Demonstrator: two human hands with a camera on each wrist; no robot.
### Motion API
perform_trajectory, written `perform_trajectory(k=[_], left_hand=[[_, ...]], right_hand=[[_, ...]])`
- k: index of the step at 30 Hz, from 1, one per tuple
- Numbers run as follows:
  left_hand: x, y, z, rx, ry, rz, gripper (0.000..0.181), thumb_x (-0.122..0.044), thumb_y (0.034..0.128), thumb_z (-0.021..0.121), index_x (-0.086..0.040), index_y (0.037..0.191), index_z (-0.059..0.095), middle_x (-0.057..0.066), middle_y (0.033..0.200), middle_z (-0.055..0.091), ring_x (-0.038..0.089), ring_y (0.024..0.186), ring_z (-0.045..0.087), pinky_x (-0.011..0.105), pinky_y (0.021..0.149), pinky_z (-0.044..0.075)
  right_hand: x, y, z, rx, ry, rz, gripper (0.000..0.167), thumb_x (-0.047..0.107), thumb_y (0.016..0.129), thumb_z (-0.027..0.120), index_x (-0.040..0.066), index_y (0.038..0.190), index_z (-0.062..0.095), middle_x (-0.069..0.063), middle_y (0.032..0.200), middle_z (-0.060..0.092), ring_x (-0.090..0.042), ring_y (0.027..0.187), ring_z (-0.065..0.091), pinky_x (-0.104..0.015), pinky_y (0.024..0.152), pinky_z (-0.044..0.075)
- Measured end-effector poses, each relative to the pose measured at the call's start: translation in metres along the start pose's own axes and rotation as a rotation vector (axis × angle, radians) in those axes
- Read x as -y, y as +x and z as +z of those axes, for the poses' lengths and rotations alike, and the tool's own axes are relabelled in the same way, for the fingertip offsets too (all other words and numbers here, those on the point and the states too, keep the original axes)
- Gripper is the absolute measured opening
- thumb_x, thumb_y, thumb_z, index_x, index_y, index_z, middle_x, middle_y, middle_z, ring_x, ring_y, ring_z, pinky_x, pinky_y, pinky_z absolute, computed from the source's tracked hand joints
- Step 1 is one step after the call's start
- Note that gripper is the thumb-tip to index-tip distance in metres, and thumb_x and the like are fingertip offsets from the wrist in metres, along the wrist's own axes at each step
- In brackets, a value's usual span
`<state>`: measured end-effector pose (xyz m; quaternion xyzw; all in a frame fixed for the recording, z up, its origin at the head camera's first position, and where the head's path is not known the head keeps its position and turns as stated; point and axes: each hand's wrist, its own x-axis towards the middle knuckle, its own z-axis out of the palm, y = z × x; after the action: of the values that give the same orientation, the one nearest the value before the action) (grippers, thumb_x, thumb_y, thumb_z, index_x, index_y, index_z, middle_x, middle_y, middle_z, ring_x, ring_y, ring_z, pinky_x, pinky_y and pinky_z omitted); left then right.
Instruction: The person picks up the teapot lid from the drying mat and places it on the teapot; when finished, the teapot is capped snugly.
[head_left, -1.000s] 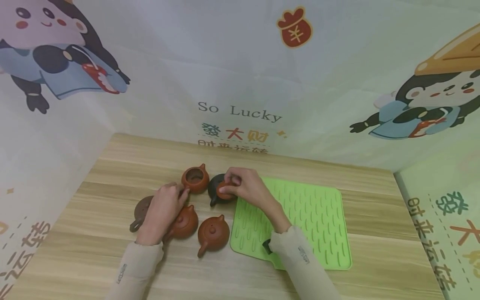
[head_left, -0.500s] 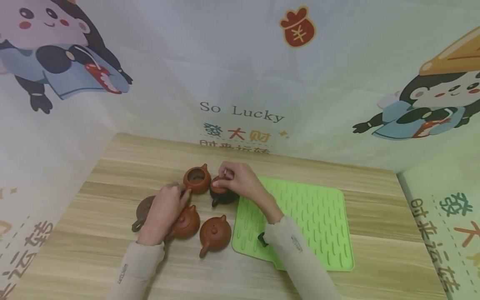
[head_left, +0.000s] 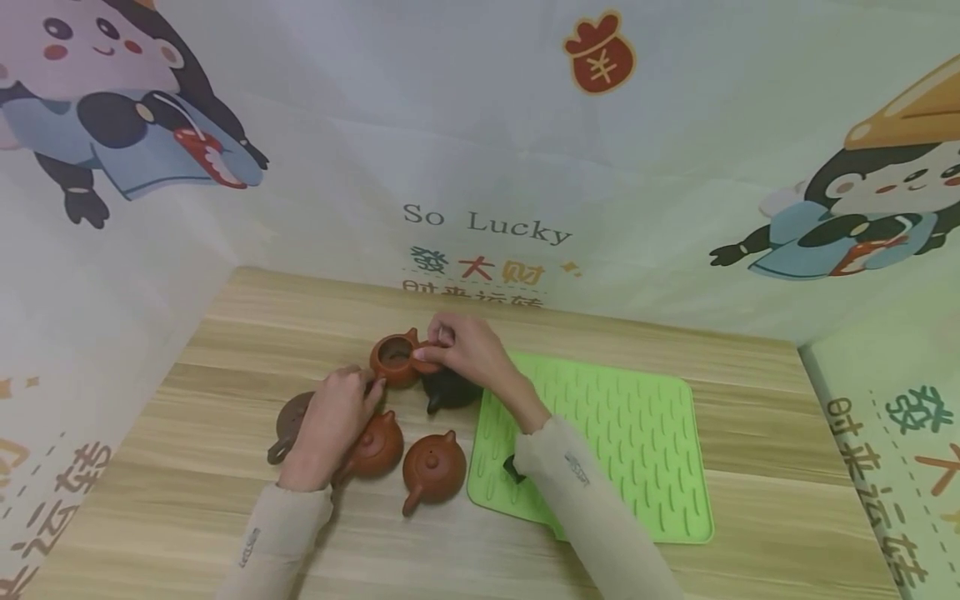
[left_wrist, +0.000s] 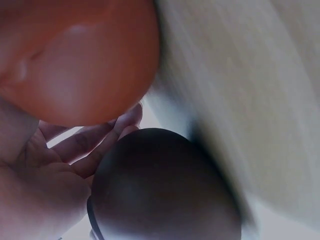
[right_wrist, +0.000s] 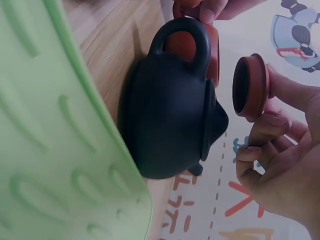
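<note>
My right hand (head_left: 474,352) pinches a small reddish-brown teapot lid (right_wrist: 256,86) between thumb and fingers. It hovers beside the opening of a lidless reddish clay teapot (head_left: 403,377), above a black teapot (right_wrist: 167,115) that has its own lid on. My left hand (head_left: 333,421) pinches the near side of the lidless teapot, at its handle; the handle itself is mostly covered by the fingers. Under the left hand and wrist stand a lidded reddish teapot (head_left: 378,448) and a dark brown teapot (left_wrist: 165,185), both partly hidden in the head view.
Another lidded reddish teapot (head_left: 435,468) stands nearer the front. A green ridged silicone mat (head_left: 600,450) lies to the right, partly under my right sleeve. The wooden table (head_left: 765,450) meets printed cloth walls (head_left: 660,208) at its back and sides.
My right hand has carried the lid leftward and slightly back, from over the black teapot to the edge of the lidless one. The left hand stays at the same teapot.
</note>
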<state>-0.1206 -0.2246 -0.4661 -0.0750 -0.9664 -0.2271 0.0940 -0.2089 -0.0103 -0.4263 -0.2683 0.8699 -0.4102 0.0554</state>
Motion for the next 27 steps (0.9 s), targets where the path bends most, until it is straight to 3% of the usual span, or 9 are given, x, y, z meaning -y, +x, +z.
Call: perform_trajectory(k=[17,27], left_hand=[[0.000,0.000,-0.001,0.007,0.010,0.002,0.015,-0.003,0.1037,0.072,0.008,0.094,0.077,0.015,0.077,0.067,0.028,0.070,0.067,0.044,0.063,0.057],[0.000,-0.001,0.000,-0.012,0.017,0.011,0.017,-0.003,0.1041,0.071,0.007,0.092,0.077,0.014,0.075,0.066,0.029,0.069,0.068,0.044,0.062,0.057]], right_hand=[[0.009,0.025,0.027,0.015,-0.128,0.007,0.027,0.029,0.098,0.086,0.010,0.096,0.067,0.005,0.075,0.049,-0.010,0.070,0.044,-0.022,0.063,0.033],[0.014,0.033,0.038,0.049,-0.166,0.003,0.027,0.032,0.100,0.084,0.011,0.099,0.067,0.004,0.075,0.052,-0.011,0.069,0.049,-0.023,0.060,0.037]])
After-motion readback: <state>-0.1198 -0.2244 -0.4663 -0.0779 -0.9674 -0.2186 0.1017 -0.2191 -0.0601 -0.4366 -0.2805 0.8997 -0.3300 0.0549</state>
